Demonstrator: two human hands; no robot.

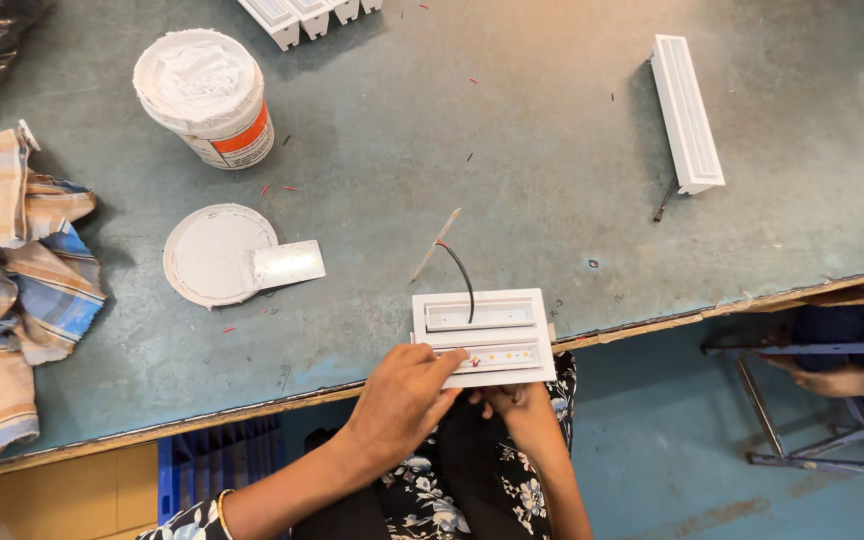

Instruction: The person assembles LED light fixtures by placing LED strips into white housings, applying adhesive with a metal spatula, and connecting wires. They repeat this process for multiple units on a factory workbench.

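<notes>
Largest first: we see the grey-green worktable [552, 150] filling most of the frame, a checked orange-and-blue cloth [12, 290] bunched at the left edge, and a white round tub of paste with an orange label [207, 95] at upper left, its flat white lid [214, 255] below it. A long white light housing [687, 112] lies at upper right. At lower centre, on the table's front edge, sits the white rectangular light fixture with an LED strip and a black wire [482, 335]. The left hand [402, 400] lies over its lower left corner, fingertips pressing on the strip; whether they pinch anything we cannot tell. The right hand [522, 405] props the fixture's lower edge from beneath, grip mostly hidden. We judge the strip is being seated; next calls for firm, even pressure along it.
</notes>
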